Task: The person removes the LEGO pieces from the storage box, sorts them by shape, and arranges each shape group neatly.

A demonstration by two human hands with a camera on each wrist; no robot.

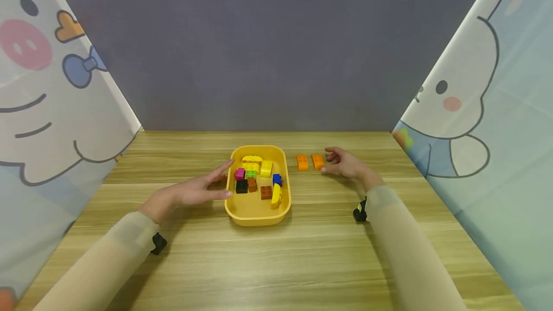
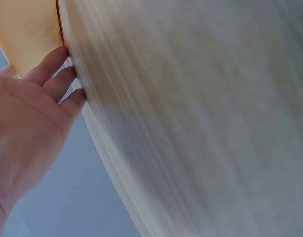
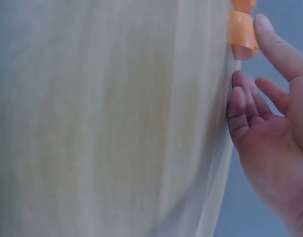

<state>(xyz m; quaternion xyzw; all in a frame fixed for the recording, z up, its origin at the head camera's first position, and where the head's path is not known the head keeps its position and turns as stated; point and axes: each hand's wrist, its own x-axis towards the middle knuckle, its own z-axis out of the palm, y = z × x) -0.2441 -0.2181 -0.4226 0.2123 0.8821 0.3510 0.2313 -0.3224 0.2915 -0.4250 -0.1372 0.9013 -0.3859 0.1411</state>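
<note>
A yellow-orange plastic bin (image 1: 259, 221) stands mid-table with several toy building bricks inside. Against its left side, my left hand (image 1: 192, 192) has its thumb and forefinger spread along the rim; in the left wrist view the fingers (image 2: 57, 86) reach towards the bin wall (image 2: 30, 32). To the right of the bin, two orange bricks lie side by side: a left one (image 1: 302, 162) and a right one (image 1: 317, 161). My right hand (image 1: 344, 164) is just right of the nearer brick, thumb and fingers apart. The right wrist view shows that brick (image 3: 243, 34) close to a fingertip, not gripped.
Within the bin are yellow bricks (image 1: 266, 169), a magenta brick (image 1: 240, 173), a green one (image 1: 250, 174), a black one (image 1: 242, 186), brown ones (image 1: 266, 192) and a blue one (image 1: 277, 179). A grey panel (image 1: 268, 52) closes the back; printed cloths (image 1: 514, 109) hang at the sides.
</note>
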